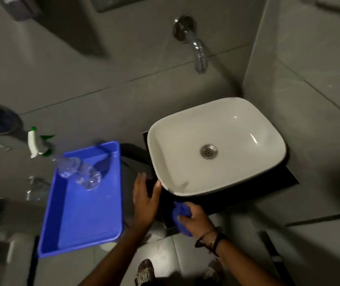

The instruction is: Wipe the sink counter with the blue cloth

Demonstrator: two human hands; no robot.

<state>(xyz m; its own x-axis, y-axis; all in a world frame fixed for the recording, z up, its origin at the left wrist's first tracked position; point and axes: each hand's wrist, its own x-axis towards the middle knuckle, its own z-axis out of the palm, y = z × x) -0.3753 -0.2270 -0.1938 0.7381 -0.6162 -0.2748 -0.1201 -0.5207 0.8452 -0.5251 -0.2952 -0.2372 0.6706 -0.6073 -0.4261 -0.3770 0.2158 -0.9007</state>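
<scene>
A white basin (216,129) sits on a dark sink counter (272,182) in the corner of a grey tiled room. My right hand (196,219) grips a bunched blue cloth (180,211) at the counter's front edge, just below the basin's near corner. My left hand (145,201) is spread flat with its fingers apart on the dark counter beside the basin's left front corner. It holds nothing.
A blue plastic tray (82,213) lies left of my hands, with a clear spray bottle (78,170) with a green and white nozzle leaning in its far end. A chrome wall spout (199,52) juts out above the basin. The tiled floor and my shoes show below.
</scene>
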